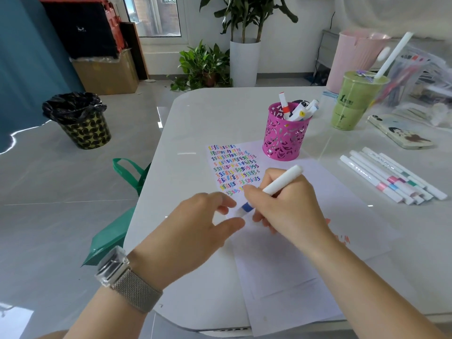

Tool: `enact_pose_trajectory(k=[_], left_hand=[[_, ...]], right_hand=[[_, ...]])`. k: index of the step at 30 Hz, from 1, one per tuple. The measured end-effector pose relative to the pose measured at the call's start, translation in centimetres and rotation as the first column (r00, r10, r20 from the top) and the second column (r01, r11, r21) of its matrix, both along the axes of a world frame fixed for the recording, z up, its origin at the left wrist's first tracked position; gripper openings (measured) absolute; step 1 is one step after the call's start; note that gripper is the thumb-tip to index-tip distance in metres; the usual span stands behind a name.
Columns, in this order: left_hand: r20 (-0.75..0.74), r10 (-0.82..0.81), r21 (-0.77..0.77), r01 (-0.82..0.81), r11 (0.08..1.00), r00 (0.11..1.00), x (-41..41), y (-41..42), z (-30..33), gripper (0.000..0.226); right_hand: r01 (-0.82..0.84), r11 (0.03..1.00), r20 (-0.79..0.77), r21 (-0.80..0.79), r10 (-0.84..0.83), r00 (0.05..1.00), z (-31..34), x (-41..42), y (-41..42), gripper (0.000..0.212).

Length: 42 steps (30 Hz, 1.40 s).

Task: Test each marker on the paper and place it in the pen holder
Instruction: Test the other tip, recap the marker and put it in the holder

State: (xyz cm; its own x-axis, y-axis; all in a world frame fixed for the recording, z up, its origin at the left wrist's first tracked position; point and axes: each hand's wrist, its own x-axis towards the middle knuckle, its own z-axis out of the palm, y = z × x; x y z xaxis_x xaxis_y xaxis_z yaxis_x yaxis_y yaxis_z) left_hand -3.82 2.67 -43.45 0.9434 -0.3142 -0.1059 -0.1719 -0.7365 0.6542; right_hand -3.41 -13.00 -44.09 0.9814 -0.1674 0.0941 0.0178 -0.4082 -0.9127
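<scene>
While the white table (208,113) fills most of the head view, sheets of white paper (342,216) lie across its near right part, the far sheet covered in rows of small coloured squiggles (234,167). Just beyond that sheet stands the pink pen holder (283,138), upright, with several markers poking out of it. To its right stands a green drink cup (352,104) with a straw, and near it a phone (401,133) lies flat. A row of white markers (391,177) lies side by side on the table right of the paper, well apart from the holder. The right hand (286,206) has its fingers curled round a white marker (274,187) with a blue band, tilted tip-down over the paper. The left hand (195,228), a watch (115,265) on its wrist, hovers beside the tip with fingers loosely spread, holding nothing.
</scene>
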Motion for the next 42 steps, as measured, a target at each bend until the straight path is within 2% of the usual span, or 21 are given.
enact_pose_trajectory(k=[2,4,6,7,9,11,13,14,15,17,21,23,25,28,29,31,33,34,38,42], left_hand=[[0.003,-0.040,-0.035,0.040,0.999,0.999,-0.3,-0.4,0.2,0.019],[0.012,-0.030,-0.085,0.030,0.996,0.999,-0.4,-0.6,0.5,0.021],[0.018,-0.002,-0.146,0.005,0.989,1.000,-0.3,-0.6,0.9,0.023],[0.020,0.017,-0.168,-0.013,0.986,1.000,-0.2,-0.6,1.1,0.025],[0.018,0.059,-0.198,-0.054,0.979,0.998,0.0,-0.3,1.3,0.031],[0.022,0.080,-0.203,-0.074,0.976,0.997,0.0,-0.2,1.3,0.036],[0.013,0.100,-0.211,-0.095,0.973,0.995,-0.1,-0.1,1.4,0.035],[0.003,0.115,-0.230,-0.111,0.967,0.993,-0.1,-0.2,1.5,0.035],[-0.007,0.131,-0.258,-0.128,0.958,0.991,-0.1,-0.2,1.6,0.034],[-0.006,0.164,-0.313,-0.158,0.937,0.986,-0.1,-0.4,1.8,0.032],[0.036,0.220,-0.375,-0.191,0.907,0.975,-0.2,-0.9,2.0,0.030],[0.086,0.246,-0.326,-0.206,0.923,0.965,-0.1,-0.9,1.6,0.021],[0.146,0.239,-0.177,-0.212,0.961,0.960,0.0,-0.7,1.0,0.012],[0.181,0.170,0.022,-0.176,0.984,0.969,0.1,-0.4,0.0,0.017],[0.181,0.160,0.041,-0.170,0.985,0.970,0.1,-0.5,-0.2,0.019],[0.185,0.155,0.053,-0.168,0.984,0.970,0.1,-0.5,-0.3,0.021],[0.201,0.150,0.063,-0.166,0.984,0.968,0.3,-0.6,-0.3,0.020],[0.206,0.148,0.068,-0.165,0.984,0.967,0.3,-0.6,-0.3,0.020],[0.214,0.144,0.083,-0.165,0.983,0.966,0.5,-0.4,-0.5,0.019],[0.216,0.143,0.105,-0.169,0.980,0.966,0.6,-0.3,-0.7,0.019]], right_hand=[[-0.024,0.971,-0.028,0.237,0.031,0.999,1.0,0.0,0.0,0.032],[-0.024,0.925,-0.036,0.379,0.041,0.999,1.7,0.1,-0.1,0.029],[0.039,0.910,0.023,0.414,-0.053,0.998,1.5,0.4,0.0,0.022],[0.092,0.918,0.084,0.386,-0.134,0.987,1.2,0.6,-0.1,0.035],[0.175,0.960,0.286,0.218,-0.234,0.929,0.7,0.9,-0.6,0.064],[0.177,0.976,0.493,-0.130,-0.091,0.865,0.4,1.2,-1.5,0.073],[0.128,0.891,0.555,-0.436,0.154,0.818,-0.1,1.7,-2.3,0.045],[0.092,0.854,0.551,-0.512,0.244,0.798,-0.2,1.8,-2.4,0.030],[0.047,0.835,0.545,-0.549,0.315,0.777,-0.4,1.9,-2.4,0.023],[-0.053,0.812,0.515,-0.582,0.418,0.748,-0.8,1.9,-2.2,0.022],[-0.125,0.802,0.458,-0.585,0.454,0.764,-0.9,2.1,-1.9,0.025],[-0.139,0.828,0.455,-0.543,0.429,0.781,-0.5,2.4,-1.8,0.041],[-0.082,0.903,0.522,-0.422,0.316,0.792,0.2,3.6,-2.1,0.052],[0.050,0.997,0.634,-0.054,-0.005,0.773,2.0,6.1,-3.4,0.044],[0.088,0.995,0.662,0.050,-0.099,0.743,2.6,6.8,-3.9,0.038],[0.152,0.975,0.703,0.160,-0.221,0.676,3.5,8.0,-4.9,0.029],[0.205,0.964,0.712,0.167,-0.262,0.652,3.9,9.0,-5.9,0.025],[0.224,0.964,0.694,0.143,-0.260,0.672,3.9,9.5,-6.4,0.025],[0.237,0.969,0.526,-0.075,-0.163,0.835,3.0,10.9,-7.6,0.028],[0.236,0.938,0.376,-0.254,-0.129,0.917,2.8,11.2,-7.8,0.029]])
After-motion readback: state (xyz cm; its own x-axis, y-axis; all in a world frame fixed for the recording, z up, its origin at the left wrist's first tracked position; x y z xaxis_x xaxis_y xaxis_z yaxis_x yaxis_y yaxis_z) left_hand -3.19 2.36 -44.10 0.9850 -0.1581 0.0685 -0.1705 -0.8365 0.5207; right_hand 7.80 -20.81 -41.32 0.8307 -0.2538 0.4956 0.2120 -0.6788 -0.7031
